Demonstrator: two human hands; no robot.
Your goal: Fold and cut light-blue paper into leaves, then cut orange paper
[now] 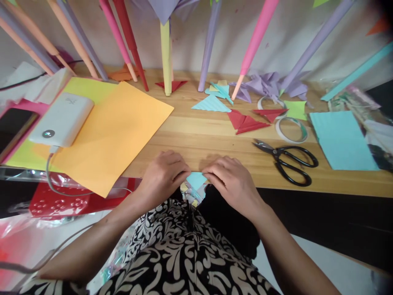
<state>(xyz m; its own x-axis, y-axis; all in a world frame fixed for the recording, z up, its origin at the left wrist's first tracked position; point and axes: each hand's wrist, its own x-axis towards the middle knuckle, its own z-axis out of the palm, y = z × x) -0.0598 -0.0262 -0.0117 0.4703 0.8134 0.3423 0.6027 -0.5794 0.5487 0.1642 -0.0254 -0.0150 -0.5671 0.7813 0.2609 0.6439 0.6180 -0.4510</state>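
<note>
A small piece of light blue paper (196, 179) is pinched between my two hands at the table's front edge, its lower part narrowing to a point. My left hand (167, 172) has its fingers closed on the paper's left side. On the right side, my right hand (230, 178) grips it in the same way. Fingers cover both side edges. Beyond my hands lie folded red paper pieces (245, 122) and a pleated light blue paper triangle (211, 103). Black-handled scissors (281, 157) rest to the right of my right hand.
Orange paper (123, 131) and a white power bank (63, 119) with a cable lie left. Tape rolls (291, 130) and a light blue sheet (344, 139) lie right. Rolled paper sticks (210, 49) stand along the back, near crumpled purple paper (267, 84).
</note>
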